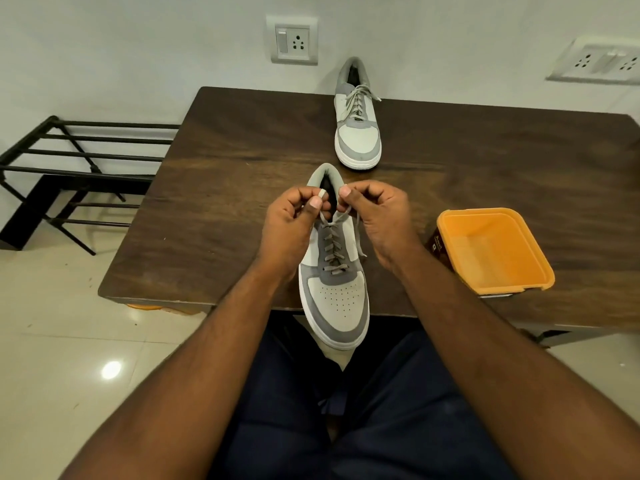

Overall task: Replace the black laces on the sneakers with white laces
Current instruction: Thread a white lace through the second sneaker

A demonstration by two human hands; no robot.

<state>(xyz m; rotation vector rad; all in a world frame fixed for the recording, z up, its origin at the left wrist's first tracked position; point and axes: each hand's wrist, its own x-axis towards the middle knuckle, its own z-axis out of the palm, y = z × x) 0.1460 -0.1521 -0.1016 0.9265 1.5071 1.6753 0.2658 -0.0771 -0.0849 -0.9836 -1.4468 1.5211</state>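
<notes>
Left hand (289,220) and right hand (375,216) each pinch a lace (332,237) end above the near sneaker (334,271). Tying stage, seemingly; next, cross and knot.

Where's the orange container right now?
Head view: the orange container sits on the table near its front edge, beside the right hand and the near sneaker.

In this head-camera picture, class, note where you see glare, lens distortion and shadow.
Head view: a bright glare spot sits on the floor tiles; wide-angle distortion bows the table edges and tilts the wall sockets; soft shadow falls under the far sneaker; the left hand and right hand, pinching lace ends over the near sneaker, look sharp.
</notes>
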